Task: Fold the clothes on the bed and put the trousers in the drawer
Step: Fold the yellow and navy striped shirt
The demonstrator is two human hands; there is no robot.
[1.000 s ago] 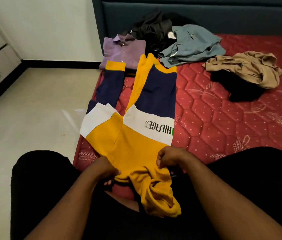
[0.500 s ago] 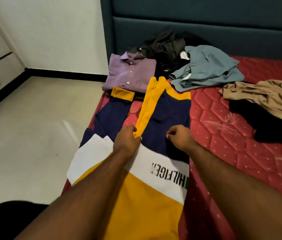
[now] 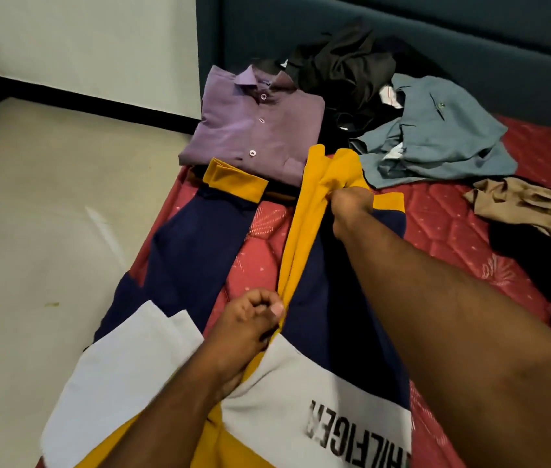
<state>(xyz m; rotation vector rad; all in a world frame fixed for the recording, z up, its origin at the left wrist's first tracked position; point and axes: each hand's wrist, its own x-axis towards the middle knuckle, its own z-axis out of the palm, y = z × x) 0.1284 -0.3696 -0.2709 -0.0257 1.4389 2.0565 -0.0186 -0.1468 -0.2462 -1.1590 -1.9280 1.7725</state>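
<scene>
A yellow, navy and white garment [image 3: 345, 319] with printed letters lies stretched along the red mattress [image 3: 443, 238]. My left hand [image 3: 250, 319] pinches its yellow strip near the white band. My right hand [image 3: 351, 211] grips the bunched yellow fabric at the far end of the same strip. One navy leg with a yellow cuff [image 3: 233, 180] lies apart to the left, near the bed's edge.
A folded purple shirt [image 3: 253, 123] lies at the far left corner of the bed. Behind it sit a black garment [image 3: 341, 69] and a crumpled blue shirt [image 3: 436, 136]. A tan garment [image 3: 530, 204] over a black one [image 3: 537, 265] lies right. Tiled floor [image 3: 64, 214] left.
Both hands moved from the waist end up along the garment. My right hand has reached further to the far end and grips the yellow fabric. The view leaned forward.
</scene>
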